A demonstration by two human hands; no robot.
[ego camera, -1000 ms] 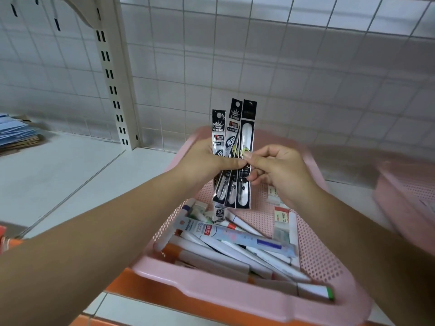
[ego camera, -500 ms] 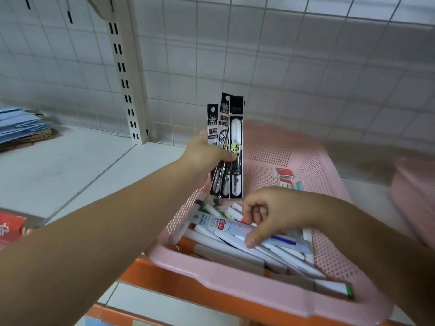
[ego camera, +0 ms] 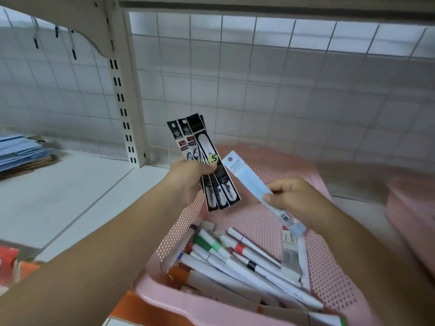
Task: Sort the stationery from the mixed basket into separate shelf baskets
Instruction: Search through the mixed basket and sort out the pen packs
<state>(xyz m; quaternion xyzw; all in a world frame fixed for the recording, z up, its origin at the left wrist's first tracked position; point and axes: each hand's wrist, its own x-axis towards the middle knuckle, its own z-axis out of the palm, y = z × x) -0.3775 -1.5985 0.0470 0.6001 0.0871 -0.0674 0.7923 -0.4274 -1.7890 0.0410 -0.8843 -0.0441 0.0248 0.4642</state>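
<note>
Over the far half of the mixed pink basket (ego camera: 179, 231), head view, both hands were up and busy. My left hand (ego camera: 188, 182) had its fingers curled round a fan of black packets (ego camera: 207, 161), thumb clamped across the front. I counted three for sure, maybe a fourth edge behind. They stood near upright, tops tipped far-left.

My right hand (ego camera: 292, 196) pinched one light blue packet (ego camera: 249, 182) about mid-length, thumb on the near edge and curled fingers behind. Its long axis ran far-left to near-right, and the far end sat just right of the black fan, near it but not touching. So the left hand was the closer one to that free end, if it was going into the bundle. My guess: different sort, different basket.

Down in the basket lay a pile of markers (ego camera: 235, 260), too overlapped to count. One more pink basket (ego camera: 412, 208) sat off to the right.
</note>
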